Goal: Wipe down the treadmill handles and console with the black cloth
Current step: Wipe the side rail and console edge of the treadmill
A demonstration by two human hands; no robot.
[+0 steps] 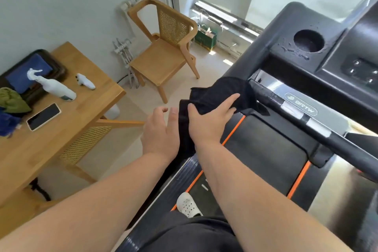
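Right hand [212, 114] has the black cloth [221, 90] bunched over the left end of the handle [343, 145], roughly 1 o'clock from me. Fingers are laid over the top and the thumb is hooked round the fold. That's a wrap grip, so the cloth sleeves the bar's corner and not just its top face. The cloth tail hangs at 6 o'clock from that hand, between the two wrists.

Left hand [161, 135] is at 9 o'clock of the cloth, loosely spread, holding nothing. Its thumb sits right at the tail's edge; can't tell if it touches. Looks poised to gather the slack so it doesn't drag.

Console [286, 26] at 2 o'clock has droplets [290, 48] around the cup holder [308, 41], so it reads as sprayed and not yet wiped. Spray bottle [54, 86] sits on the table [86, 108] at 9 o'clock, parked out of reach, which leaves both hands free for the cloth.

My read: early on, handle first, console left to do.
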